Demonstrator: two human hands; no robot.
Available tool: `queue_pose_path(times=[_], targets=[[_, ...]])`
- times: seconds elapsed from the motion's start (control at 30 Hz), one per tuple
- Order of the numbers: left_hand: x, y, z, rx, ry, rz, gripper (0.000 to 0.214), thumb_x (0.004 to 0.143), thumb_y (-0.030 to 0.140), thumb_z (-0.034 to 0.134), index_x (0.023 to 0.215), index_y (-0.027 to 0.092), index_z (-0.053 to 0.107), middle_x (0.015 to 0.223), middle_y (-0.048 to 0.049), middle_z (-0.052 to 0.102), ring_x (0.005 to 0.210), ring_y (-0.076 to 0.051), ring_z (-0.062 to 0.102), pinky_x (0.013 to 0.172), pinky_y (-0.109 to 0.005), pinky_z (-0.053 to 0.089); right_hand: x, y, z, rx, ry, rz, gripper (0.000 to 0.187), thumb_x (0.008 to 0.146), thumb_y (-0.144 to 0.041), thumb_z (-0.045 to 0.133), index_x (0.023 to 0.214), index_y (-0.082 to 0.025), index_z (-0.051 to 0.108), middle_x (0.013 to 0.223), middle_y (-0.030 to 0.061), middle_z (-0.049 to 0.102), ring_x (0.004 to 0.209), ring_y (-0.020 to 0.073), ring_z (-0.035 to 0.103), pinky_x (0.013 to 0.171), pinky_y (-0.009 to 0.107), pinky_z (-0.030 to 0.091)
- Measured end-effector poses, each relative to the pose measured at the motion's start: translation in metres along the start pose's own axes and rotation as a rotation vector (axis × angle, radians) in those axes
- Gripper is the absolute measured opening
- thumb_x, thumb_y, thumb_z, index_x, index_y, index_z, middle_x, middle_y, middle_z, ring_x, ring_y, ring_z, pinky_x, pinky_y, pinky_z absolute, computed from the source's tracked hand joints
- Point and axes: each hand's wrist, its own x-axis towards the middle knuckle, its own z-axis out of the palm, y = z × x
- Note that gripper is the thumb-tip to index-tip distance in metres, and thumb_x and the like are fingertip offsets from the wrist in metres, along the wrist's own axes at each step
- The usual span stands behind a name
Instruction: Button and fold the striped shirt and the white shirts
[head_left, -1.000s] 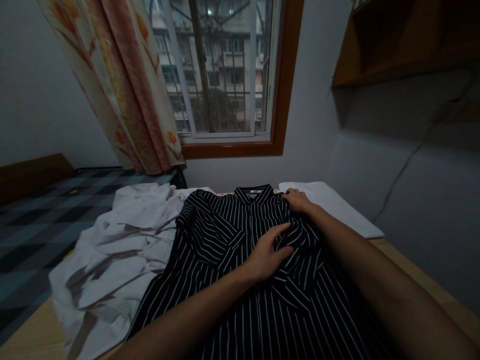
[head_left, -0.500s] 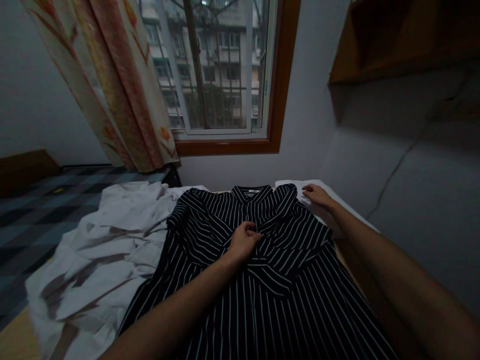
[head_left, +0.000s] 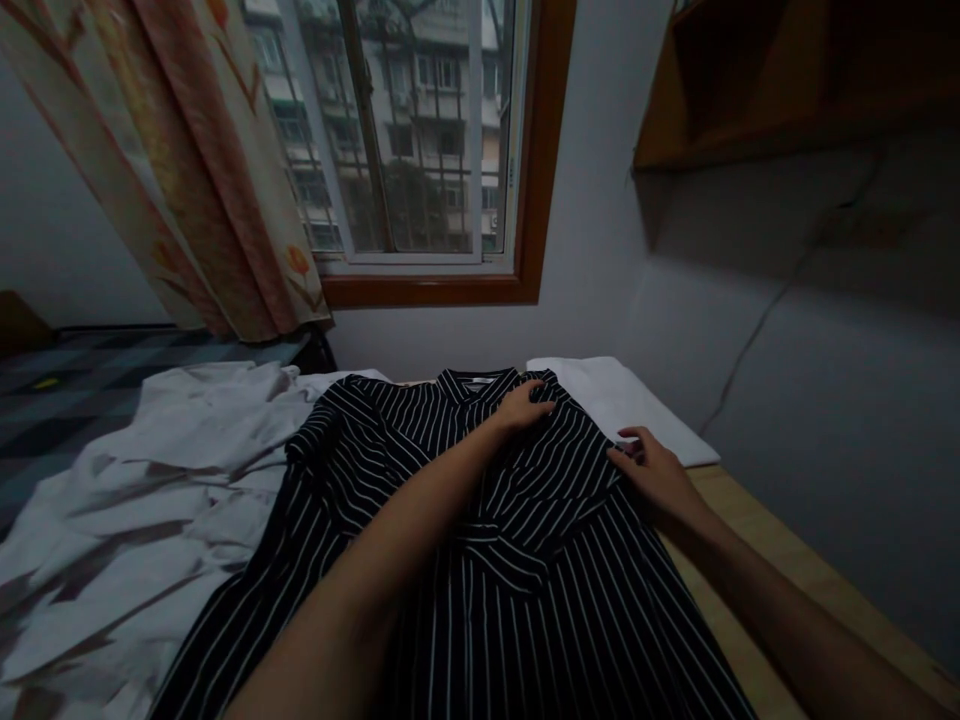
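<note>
A black shirt with white stripes lies spread out in front of me, collar at the far end. One sleeve is folded across its front, the cuff near the middle. My left hand rests on the shirt beside the collar, at the right shoulder, with thumb and fingers apart. At the shirt's right edge is my right hand. Its fingers are loosely curved, a gap shows between thumb and forefinger, and the thumb touches or nearly touches the fabric.
Rumpled white garments lie to the left. A folded white cloth sits at the far right on the wooden tabletop. Behind are a window, a curtain and a wall shelf. A checked bed stands left.
My left hand has moved from the shirt's middle up to its right shoulder. My right hand has come back toward me, from the white cloth to the shirt's side edge. The view has turned slightly right.
</note>
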Motion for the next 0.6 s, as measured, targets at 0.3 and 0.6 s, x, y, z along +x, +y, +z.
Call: queue_pose_path(times=[0.3,0.6], targets=[[0.061,-0.005,0.019,0.001,0.086,-0.176,0.074,0.066,0.018,0.076,0.134,0.013,0.048,0.133,-0.0188,0.054,0.122,-0.031,0.050,0.102,-0.040,0.038,-0.002,0.004,-0.005,0.109,0.012,-0.235,0.027,0.077,-0.023,0.053,0.103,-0.021,0.062,0.099,0.0063,0.060,0.079,0.0190,0.057,0.072,0.034,0.048],[0.089,0.009,0.025,-0.239,0.096,-0.121,0.040,0.075,0.019,0.071,0.115,0.017,0.065,0.099,-0.0068,0.068,0.087,-0.017,0.064,0.080,-0.026,0.050,-0.003,0.000,-0.006,-0.425,0.199,-0.533,0.027,0.080,-0.014,0.051,0.105,-0.012,0.059,0.103,0.0134,0.059,0.096,0.0264,0.053,0.083,0.040,0.045]])
